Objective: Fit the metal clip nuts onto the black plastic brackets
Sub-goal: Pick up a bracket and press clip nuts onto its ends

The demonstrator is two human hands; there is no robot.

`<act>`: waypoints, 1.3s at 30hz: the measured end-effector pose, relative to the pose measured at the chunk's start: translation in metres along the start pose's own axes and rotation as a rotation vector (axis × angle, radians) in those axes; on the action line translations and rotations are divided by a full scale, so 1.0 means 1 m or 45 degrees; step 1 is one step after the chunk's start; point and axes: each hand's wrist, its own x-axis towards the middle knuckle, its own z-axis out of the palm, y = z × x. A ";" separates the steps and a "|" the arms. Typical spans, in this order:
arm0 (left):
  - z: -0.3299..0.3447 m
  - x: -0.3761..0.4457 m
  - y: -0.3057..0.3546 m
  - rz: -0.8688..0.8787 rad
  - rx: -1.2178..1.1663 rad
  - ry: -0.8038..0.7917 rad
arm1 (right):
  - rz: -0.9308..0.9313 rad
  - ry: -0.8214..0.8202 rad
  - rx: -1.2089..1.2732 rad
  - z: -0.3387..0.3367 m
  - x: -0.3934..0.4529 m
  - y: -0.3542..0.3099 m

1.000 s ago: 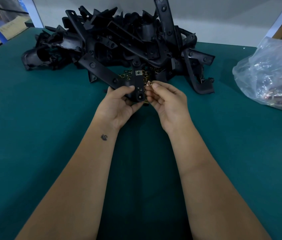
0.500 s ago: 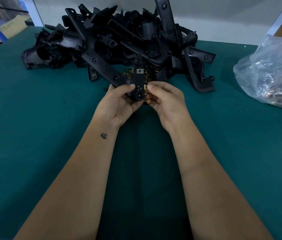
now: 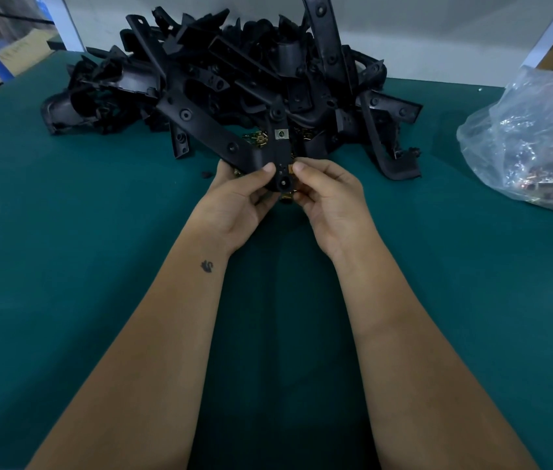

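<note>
a: where's the bracket (image 3: 278, 154) right now?

b: held up just above the green table (image 3: 65, 266), in front of the heap of black brackets (image 3: 234, 79). the left hand (image 3: 238, 201) grips its lower end, thumb curled over the front face. one clip nut (image 3: 281, 134) already sits on the arm higher up.

a: and the right hand (image 3: 327, 195)?

b: it's pinching a second small clip (image 3: 290, 168) between thumb and forefinger, right against the bracket's right edge. whether it's seated yet, i can't tell.

a: how will these parts handle?

b: my guess: the bracket is stiff moulded plastic, light for its length, not slippery. best held near the end being worked on, as it is, so it doesn't twist. the clip looks like thin springy metal, tiny and easy to drop; pinch its flat sides and push it squarely over the edge. it'll likely need a firm shove.

a: spare clips?

b: a loose scatter (image 3: 258, 140) lies behind the hands, and the clear plastic bag (image 3: 533, 140) on the right seems to hold more.

a: any writing or brands?

b: none i can read on anything. only a small dark mark (image 3: 206, 266) on the left wrist.
</note>
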 end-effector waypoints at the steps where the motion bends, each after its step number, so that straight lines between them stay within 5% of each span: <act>1: 0.001 0.000 0.000 -0.002 0.035 -0.001 | -0.007 0.007 0.014 0.000 0.000 0.000; 27: 0.008 0.000 -0.013 0.236 0.321 0.159 | -0.026 0.186 -0.086 0.017 -0.004 0.016; 39: 0.003 0.003 -0.013 0.281 0.112 0.281 | -0.012 0.145 -0.053 0.033 -0.014 0.022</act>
